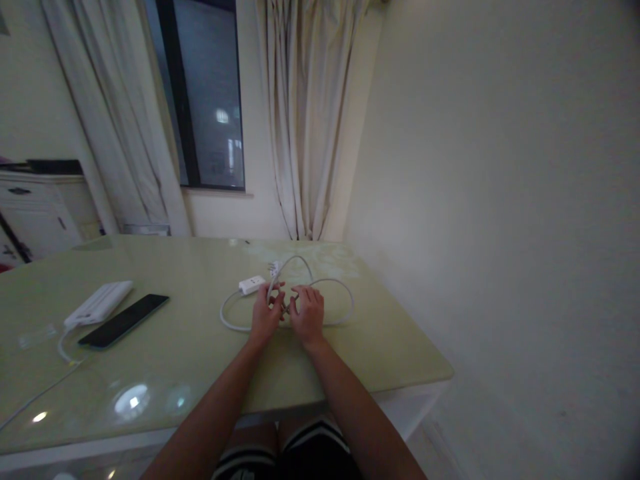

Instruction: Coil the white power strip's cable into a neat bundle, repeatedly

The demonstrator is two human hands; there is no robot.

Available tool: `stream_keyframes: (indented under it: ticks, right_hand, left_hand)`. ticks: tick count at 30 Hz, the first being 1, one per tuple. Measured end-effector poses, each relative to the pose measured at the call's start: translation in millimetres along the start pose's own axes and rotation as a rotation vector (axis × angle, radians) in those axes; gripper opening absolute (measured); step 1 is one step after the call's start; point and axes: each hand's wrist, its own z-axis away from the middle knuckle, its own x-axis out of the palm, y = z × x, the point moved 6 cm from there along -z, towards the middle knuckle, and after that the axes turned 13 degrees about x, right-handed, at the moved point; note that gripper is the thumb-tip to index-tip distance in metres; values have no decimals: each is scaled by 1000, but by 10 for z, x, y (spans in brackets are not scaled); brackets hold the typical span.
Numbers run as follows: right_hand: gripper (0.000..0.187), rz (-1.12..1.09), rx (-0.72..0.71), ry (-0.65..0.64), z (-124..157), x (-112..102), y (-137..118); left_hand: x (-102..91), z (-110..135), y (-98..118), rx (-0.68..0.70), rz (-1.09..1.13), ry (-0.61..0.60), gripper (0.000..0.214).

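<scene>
A pale grey power cord (352, 303) lies in loose loops on the table around my hands. My left hand (267, 312) is closed on the cord, with a raised loop rising from its fingers. Close beside it, my right hand (307, 312) is curled with its fingertips pinched on the cord, nearly meeting the left fingertips. Exactly what sits between the fingertips is small and partly hidden. Just beyond my left hand lies a small white socket block (251, 285), joined to the cord. A white plug (274, 268) with metal prongs rests behind it.
The glossy pale green table (195, 373) ends against a wall at right. On its left side lie a black phone (125, 321) and a white power bank (100, 303) with a white cable (63, 347). Curtains (313, 120) and a window (210, 93) stand beyond.
</scene>
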Motion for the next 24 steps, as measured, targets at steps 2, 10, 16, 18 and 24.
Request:
stream_keyframes:
  ticks: [2, 10, 16, 18, 24]
  right_hand:
    - [26, 54, -45, -76, 19, 52, -29]
    - [21, 34, -139, -210, 83, 146, -85]
    - [13, 59, -103, -250, 82, 183, -45]
    - [14, 125, -138, -258, 101, 206, -64]
    - [14, 232, -166, -325, 158, 326, -94]
  left_hand:
    - [2, -2, 8, -4, -4, -1, 32]
    - [-50, -12, 47, 39, -144, 21, 27]
    - [-68, -9, 27, 93, -246, -37, 30]
    - [-92, -24, 69, 132, -233, 3, 29]
    - [-223, -80, 61, 93, -109, 194, 26]
